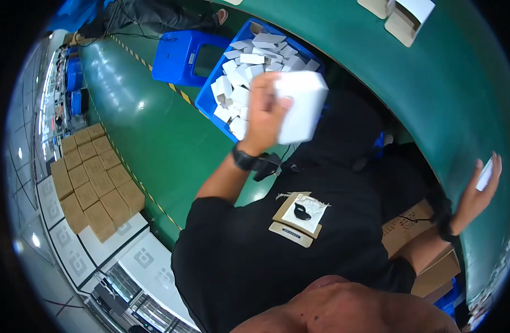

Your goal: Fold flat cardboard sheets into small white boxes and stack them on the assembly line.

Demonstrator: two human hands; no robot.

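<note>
My left hand [264, 114] grips a white box [304, 105] by its left side, thumb across its face, and the box is slightly blurred. Behind and below it is a blue crate [210, 108] heaped with small white boxes [266, 55]. Over the green table at the far right, my right hand [480, 191] has its fingers around a small flat white piece [485, 176]. Against my black shirt sits an opened tan cardboard holder [291, 232] with white padding [317, 206] and a black curved item [301, 211] on it.
A blue stool [177, 55] stands left of the crate. Brown cartons [94, 177] are stacked at the left, near white cases [149, 266]. Open cardboard pieces [405, 30] lie on the green table [432, 94]. A brown carton [435, 272] is beneath my right arm. Another person's leg [177, 19] shows at the top.
</note>
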